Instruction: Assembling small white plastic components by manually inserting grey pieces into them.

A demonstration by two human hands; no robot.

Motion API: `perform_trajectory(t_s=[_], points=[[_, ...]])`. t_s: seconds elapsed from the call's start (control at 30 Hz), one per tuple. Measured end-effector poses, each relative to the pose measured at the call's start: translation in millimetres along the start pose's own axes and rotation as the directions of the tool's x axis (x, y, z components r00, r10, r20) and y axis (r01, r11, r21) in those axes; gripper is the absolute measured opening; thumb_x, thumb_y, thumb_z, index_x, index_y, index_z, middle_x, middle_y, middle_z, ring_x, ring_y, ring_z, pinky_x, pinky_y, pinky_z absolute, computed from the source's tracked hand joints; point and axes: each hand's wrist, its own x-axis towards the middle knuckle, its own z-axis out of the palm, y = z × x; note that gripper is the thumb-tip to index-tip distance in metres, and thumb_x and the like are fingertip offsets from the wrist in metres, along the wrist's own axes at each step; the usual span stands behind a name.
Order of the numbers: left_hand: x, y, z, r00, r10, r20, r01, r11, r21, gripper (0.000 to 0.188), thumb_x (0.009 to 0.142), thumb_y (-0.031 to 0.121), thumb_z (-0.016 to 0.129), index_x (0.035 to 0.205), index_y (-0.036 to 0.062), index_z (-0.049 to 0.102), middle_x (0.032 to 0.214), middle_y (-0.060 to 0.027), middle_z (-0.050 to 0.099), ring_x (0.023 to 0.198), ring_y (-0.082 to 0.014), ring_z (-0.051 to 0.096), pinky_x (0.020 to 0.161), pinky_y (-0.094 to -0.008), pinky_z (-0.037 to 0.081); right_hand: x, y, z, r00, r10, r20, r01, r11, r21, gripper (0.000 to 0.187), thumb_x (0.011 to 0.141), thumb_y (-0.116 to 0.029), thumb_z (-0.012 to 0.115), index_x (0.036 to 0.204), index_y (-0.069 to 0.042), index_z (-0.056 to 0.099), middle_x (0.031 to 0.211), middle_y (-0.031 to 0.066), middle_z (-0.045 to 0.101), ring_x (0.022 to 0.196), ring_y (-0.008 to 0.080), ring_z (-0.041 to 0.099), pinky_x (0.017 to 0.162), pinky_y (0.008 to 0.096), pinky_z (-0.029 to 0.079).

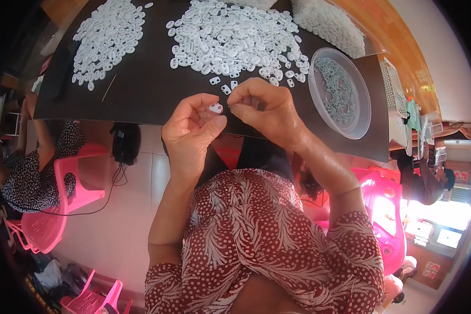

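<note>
Near the table's front edge, my left hand (186, 133) pinches a small white oval plastic piece with holes (215, 108) between thumb and fingers. Just right of it, level with the piece, my right hand (269, 110) is closed, thumb against the fingertips. Whatever that pinch holds, if anything, is too small to make out. A few loose white pieces (225, 89) lie on the dark table beyond my hands. Behind them spreads a big heap of the same white plastic pieces (230, 39).
A second pile of white pieces (110, 36) sits far left, with a thin stick (109, 88) nearby. To the right stands a round clear tub (365, 116) of grey-green cord-like bits (336, 86). Behind it is a bag of white pieces (329, 26). A person sits left by a pink chair (63, 180).
</note>
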Motion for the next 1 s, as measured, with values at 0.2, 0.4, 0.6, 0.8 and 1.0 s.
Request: perform_trajectory(t_s=[0.2,0.4,0.6,0.8,1.0], points=[[-5,-3,3,0.999,-0.042,-0.009,0.041,0.996,-0.076,0.018,0.086,0.006,0.063,0.099,-0.0052,0.059,0.079,-0.0096,0.064,0.064,-0.0122,0.058,0.057,-0.0233,0.049,-4,-6,4,0.996,0.086,0.000,-0.086,0.992,0.092,0.010,0.080,-0.004,0.066,0.090,-0.002,0.064,0.079,-0.0018,0.061,0.071,0.0031,0.052,0.063,0.0201,0.042],[-5,2,3,0.984,-0.178,0.016,0.176,0.958,-0.228,0.011,0.088,0.005,0.061,0.095,-0.0036,0.060,0.079,-0.0092,0.065,0.064,-0.0116,0.060,0.057,-0.0213,0.047,-3,-9,7,0.999,0.049,-0.010,-0.048,0.996,0.071,0.010,0.079,-0.002,0.064,0.088,-0.001,0.061,0.075,0.0008,0.059,0.064,0.0041,0.052,0.058,0.0207,0.045],[-5,-2,0,0.993,-0.120,-0.011,0.115,0.973,-0.199,0.010,0.087,0.004,0.061,0.093,-0.0035,0.061,0.082,-0.0082,0.065,0.066,-0.0110,0.059,0.058,-0.0208,0.047,-3,-11,5,0.998,0.061,0.020,-0.062,0.996,0.062,0.015,0.077,-0.002,0.069,0.091,0.000,0.063,0.077,-0.0010,0.059,0.070,0.0043,0.052,0.063,0.0204,0.043],[-7,0,0,0.993,-0.122,0.002,0.121,0.982,-0.146,0.010,0.086,0.004,0.062,0.094,-0.0033,0.062,0.082,-0.0068,0.064,0.067,-0.0098,0.059,0.058,-0.0200,0.047,-2,-10,6,0.998,0.054,0.019,-0.055,0.998,0.023,0.015,0.077,-0.001,0.069,0.090,0.000,0.063,0.076,-0.0008,0.059,0.069,0.0048,0.052,0.063,0.0209,0.043],[-9,-3,0,0.996,-0.089,-0.002,0.088,0.991,-0.104,0.011,0.086,0.004,0.062,0.095,-0.0030,0.062,0.082,-0.0041,0.063,0.067,-0.0081,0.058,0.057,-0.0192,0.046,-2,-8,6,0.999,0.040,0.028,-0.040,0.999,-0.005,0.016,0.076,-0.002,0.070,0.090,0.000,0.063,0.076,-0.0009,0.059,0.070,0.0047,0.052,0.063,0.0205,0.042]])
